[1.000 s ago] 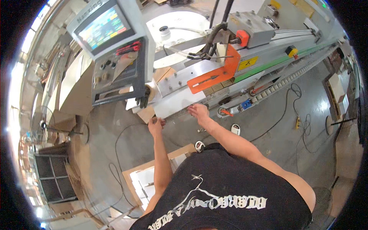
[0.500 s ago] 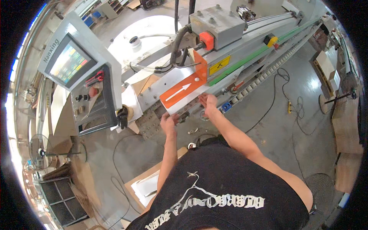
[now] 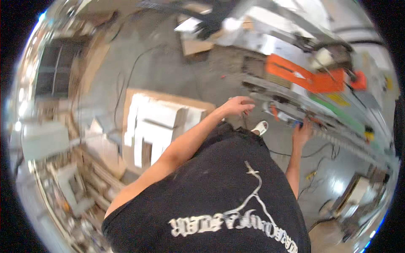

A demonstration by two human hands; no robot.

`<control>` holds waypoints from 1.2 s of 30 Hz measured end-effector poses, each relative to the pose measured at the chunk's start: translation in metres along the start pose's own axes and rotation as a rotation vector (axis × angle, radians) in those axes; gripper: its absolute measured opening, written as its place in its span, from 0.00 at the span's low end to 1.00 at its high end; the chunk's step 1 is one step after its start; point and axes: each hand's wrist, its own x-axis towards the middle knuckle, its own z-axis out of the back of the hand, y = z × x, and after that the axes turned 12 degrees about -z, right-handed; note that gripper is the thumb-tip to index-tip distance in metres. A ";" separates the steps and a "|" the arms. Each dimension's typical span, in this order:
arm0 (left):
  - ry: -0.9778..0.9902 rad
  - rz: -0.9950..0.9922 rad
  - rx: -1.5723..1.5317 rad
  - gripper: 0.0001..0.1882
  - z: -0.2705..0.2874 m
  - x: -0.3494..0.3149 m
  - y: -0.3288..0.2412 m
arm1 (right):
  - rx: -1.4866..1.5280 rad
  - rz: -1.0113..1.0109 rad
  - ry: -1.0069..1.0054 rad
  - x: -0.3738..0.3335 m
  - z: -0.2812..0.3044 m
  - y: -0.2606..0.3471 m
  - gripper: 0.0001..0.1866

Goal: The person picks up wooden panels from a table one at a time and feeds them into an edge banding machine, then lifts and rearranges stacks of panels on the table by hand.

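Note:
My left hand [image 3: 239, 105] is in the air over the floor, short of the machine's near edge. Its fingers are loosely bent and apart, and I see nothing plainly held in them. My right hand [image 3: 302, 128] is at the front edge of the long machine, beside a small blue part [image 3: 298, 125]. Motion smears its fingers, so its grip cannot be made out. Beyond both hands lies the machine's orange guard plate [image 3: 291, 69] with a white arrow. A green strip [image 3: 337, 111] runs along the machine to the right of that plate.
White boards [image 3: 158, 114] are stacked on a brown sheet to the left of my left arm. Cables [image 3: 134, 69] trail over the grey floor. A black framed panel [image 3: 57, 69] stands at the far left. A red knob [image 3: 358, 80] shows on the machine.
My view has swung left, so the machine now appears further right. My left hand has come away from the machine's edge. My right hand remains by that edge, near the blue part.

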 end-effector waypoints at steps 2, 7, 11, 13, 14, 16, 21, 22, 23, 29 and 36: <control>-0.054 0.005 0.148 0.22 0.029 -0.037 0.067 | -0.002 0.105 -0.192 -0.019 0.009 0.020 0.23; -0.624 0.428 0.547 0.24 0.114 -0.175 0.216 | 0.002 0.007 -0.127 -0.006 -0.035 0.019 0.21; -1.244 0.630 0.495 0.21 0.154 -0.258 0.226 | -0.031 -0.044 -0.197 -0.003 -0.062 0.002 0.19; -1.375 0.778 0.468 0.32 0.172 -0.295 0.250 | 0.003 -0.029 -0.175 -0.003 -0.058 0.005 0.18; -1.423 0.905 0.382 0.37 0.175 -0.298 0.247 | 0.021 -0.063 -0.168 -0.003 -0.056 0.007 0.18; -1.477 1.048 0.269 0.43 0.177 -0.313 0.254 | -0.018 -0.069 -0.166 -0.003 -0.055 0.018 0.17; -1.523 1.137 0.089 0.58 0.198 -0.301 0.293 | -0.065 0.006 -0.226 0.013 -0.074 -0.028 0.13; -1.524 1.148 0.073 0.58 0.194 -0.305 0.293 | -0.026 0.040 -0.141 0.015 -0.071 -0.018 0.13; -1.561 1.143 0.064 0.60 0.193 -0.306 0.288 | 0.011 0.067 -0.060 0.018 -0.068 -0.014 0.12; -1.563 1.076 0.024 0.66 0.201 -0.307 0.287 | -0.072 -0.007 -0.055 0.025 -0.060 -0.018 0.11; -1.454 0.474 -0.546 0.66 0.197 -0.359 0.184 | 0.501 0.078 0.166 -0.039 -0.023 0.133 0.15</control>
